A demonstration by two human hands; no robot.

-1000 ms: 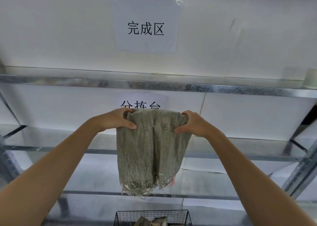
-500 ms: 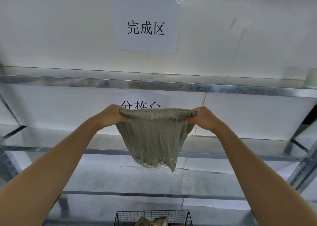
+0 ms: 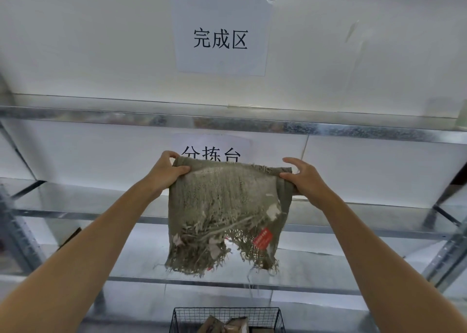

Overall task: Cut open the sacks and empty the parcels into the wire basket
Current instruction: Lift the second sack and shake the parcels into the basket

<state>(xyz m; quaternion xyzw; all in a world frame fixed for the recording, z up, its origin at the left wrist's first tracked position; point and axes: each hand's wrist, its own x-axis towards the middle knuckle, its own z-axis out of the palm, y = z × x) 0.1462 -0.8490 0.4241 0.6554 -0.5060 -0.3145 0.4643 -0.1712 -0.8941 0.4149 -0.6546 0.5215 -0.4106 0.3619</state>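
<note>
Currently, left hand (image 3: 164, 173) gripping the sack (image 3: 225, 214) at its top left corner, right hand (image 3: 307, 181) pinching the top right corner, frayed end hanging down, wire basket (image 3: 192, 318) below, parcels (image 3: 228, 326) inside, metal shelving (image 3: 227, 124) behind.

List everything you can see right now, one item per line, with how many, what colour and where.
sack: one, grey-green, frayed bottom edge, held up in the centre in front of the shelves
red label: one, red, low on the sack's right side
wire basket: one, black, bottom centre, below the sack
parcels: at least two, brown, inside the basket, cut off by the frame edge
upper sign: one, white with black characters, taped to the wall at the top
lower sign: one, white with black characters, partly behind the sack
rack: one, silver metal, several shelves across the view
left hand: grips the sack's top left corner
right hand: pinches the top right corner
</note>
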